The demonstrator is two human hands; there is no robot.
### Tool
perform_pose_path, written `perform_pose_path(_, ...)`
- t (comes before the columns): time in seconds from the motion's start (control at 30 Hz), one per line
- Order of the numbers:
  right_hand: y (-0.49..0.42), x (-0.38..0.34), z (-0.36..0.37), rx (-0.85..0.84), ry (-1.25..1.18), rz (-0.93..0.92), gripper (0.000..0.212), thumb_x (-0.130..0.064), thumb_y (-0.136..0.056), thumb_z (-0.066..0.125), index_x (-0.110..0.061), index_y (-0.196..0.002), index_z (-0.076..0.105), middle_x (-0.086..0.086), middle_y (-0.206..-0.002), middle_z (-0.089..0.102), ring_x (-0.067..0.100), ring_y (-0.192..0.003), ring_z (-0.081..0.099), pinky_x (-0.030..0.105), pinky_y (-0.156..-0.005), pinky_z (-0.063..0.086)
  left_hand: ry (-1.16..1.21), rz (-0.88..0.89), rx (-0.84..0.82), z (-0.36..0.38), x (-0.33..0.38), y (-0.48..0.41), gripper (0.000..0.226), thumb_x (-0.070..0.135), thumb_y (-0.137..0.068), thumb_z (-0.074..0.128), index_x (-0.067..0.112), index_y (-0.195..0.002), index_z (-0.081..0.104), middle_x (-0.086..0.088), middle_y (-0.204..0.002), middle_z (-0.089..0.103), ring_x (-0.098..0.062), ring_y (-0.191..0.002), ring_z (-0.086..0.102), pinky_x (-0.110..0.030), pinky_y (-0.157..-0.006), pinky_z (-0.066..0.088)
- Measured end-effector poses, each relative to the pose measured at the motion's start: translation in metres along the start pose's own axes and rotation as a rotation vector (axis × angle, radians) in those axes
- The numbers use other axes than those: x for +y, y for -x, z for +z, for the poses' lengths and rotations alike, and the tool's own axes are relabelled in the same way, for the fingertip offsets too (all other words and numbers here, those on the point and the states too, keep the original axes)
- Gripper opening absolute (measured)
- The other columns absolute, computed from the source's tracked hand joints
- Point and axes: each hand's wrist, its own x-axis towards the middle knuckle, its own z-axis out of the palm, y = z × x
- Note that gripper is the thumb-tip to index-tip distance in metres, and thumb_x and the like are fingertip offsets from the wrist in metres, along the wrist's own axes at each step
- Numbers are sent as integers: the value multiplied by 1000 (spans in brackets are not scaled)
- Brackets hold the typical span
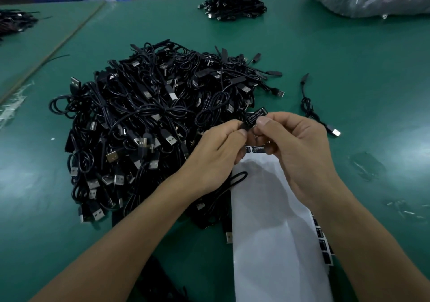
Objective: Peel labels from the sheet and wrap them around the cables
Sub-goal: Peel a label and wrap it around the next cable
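Pinching hands: left hand (216,148) grips a cable (235,180); right hand (297,143) nips the black label (256,116) at the cable's top, fingers curled.
Label writing: "LED CONTROLLER" in white; the smaller lines are unreadable.
Sheet: white label sheet (267,220) lies under both hands on the green table (349,69).
Pile: black USB cables (151,120), heaped just left.

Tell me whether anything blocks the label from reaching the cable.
Nothing visible does. The right hand pinches the label right at the cable gripped by the left hand, above the label sheet.
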Motion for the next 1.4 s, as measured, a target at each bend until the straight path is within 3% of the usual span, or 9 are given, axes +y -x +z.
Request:
perform_pose_path(0.23,1,-1,1,12,53,-50,20,-9,-92,69,-19,-75,76,-2,-66,71,5,-59,58,17,-56,47,40,-7,-14,-1,7,2,32,6,-105,35,-16,-83,44,-8,-65,32,-15,-59,31,-30,-53,25)
perform_pose_path(0.3,1,-1,2,17,59,-53,23,-9,-91,70,-21,-72,75,-4,-64,69,5,-57,57,15,-55,46,56,-9,-16,-1,8,2,32,5,-104,34,-16,-82,43,-8,-66,31,-19,-61,29,-34,-55,24)
perform_pose_path(0.5,1,0,2,20,98,-80,25,-10,-91,70,-24,-71,74,-9,-61,67,4,-55,55,15,-54,45,59,-23,-12,0,7,2,32,4,-104,34,-17,-84,45,0,-62,33,-9,-56,32,-20,-51,29)
perform_pose_path(0.63,0,0,2,27,114,-90,25,-11,-91,70,-24,-71,74,-9,-60,66,4,-55,54,14,-54,44,50,-25,-11,0,7,1,32,5,-105,34,-17,-85,45,-5,-64,31,-8,-54,30,-21,-50,27)
perform_pose_path(1.4,1,0,3,42,138,-118,27,-10,-91,71,-26,-69,73,-11,-58,66,-1,-51,53,11,-53,44,-25,26,-20,1,-1,0,33,12,-105,35,-8,-80,42,9,-60,36,-11,-57,33,-25,-51,30)
